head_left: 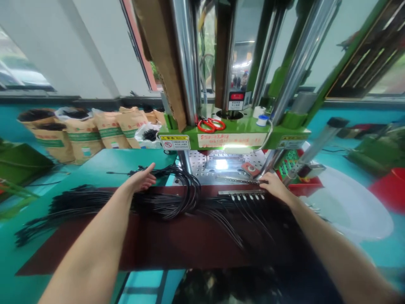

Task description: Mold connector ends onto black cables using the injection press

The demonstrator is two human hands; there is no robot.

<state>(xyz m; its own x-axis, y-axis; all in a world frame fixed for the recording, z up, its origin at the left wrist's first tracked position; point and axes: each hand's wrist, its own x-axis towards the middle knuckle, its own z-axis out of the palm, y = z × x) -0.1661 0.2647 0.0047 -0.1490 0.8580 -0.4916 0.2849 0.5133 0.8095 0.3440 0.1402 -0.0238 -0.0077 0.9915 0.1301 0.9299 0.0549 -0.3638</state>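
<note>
My left hand (143, 179) is open, thumb up and fingers apart, over a pile of black cables (164, 202). A looped bundle of the same cables hangs just right of it. My right hand (271, 184) is closed around the right end of a slim metal bar (237, 180), which lies at the front edge of the press bed (198, 164). Closer to me, a second metal strip (228, 193) holds a row of cables with pale ends (251, 197). The right fingertips are partly hidden.
The green press (148, 139) bears red-handled scissors (211, 124) and a spool (262, 120) on its crosspiece. Its steel columns (186, 63) rise ahead. Paper sacks (84, 139) stand back left. A green-and-red control box (289, 162) and white round tub (357, 202) are at right.
</note>
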